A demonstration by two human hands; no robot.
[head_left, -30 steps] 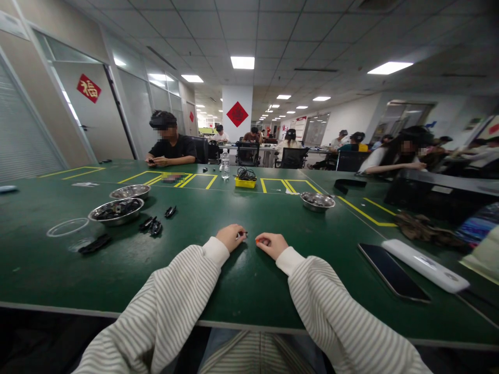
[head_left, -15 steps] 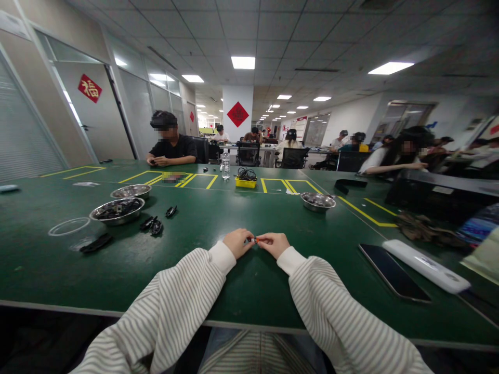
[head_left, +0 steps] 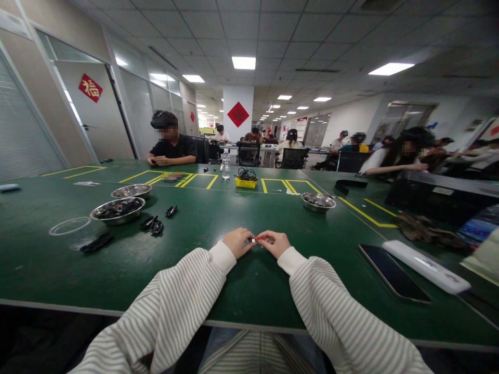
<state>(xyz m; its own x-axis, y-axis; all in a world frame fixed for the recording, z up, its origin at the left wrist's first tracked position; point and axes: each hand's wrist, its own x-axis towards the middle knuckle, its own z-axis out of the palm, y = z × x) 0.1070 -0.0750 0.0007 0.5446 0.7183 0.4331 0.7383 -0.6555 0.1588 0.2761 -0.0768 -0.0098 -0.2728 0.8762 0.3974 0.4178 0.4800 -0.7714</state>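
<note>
Both my hands rest on the green table [head_left: 241, 280], fingertips meeting in the middle. My left hand [head_left: 238, 242] is closed in a pinch on a small metallic part. My right hand [head_left: 275, 243] is closed in a pinch on a small orange part [head_left: 256, 240]. The two parts touch between the fingertips. Both arms wear striped sleeves.
Two steel bowls [head_left: 117, 210] and loose black parts [head_left: 152, 225] lie at left, with a clear lid [head_left: 69, 226]. Another steel bowl [head_left: 317, 201] stands ahead right. A phone [head_left: 392, 270] and a white case [head_left: 424, 266] lie at right. Other people sit at the far tables.
My hands were a little apart one second ago. They have come together, and the two small parts now meet between the fingertips.
</note>
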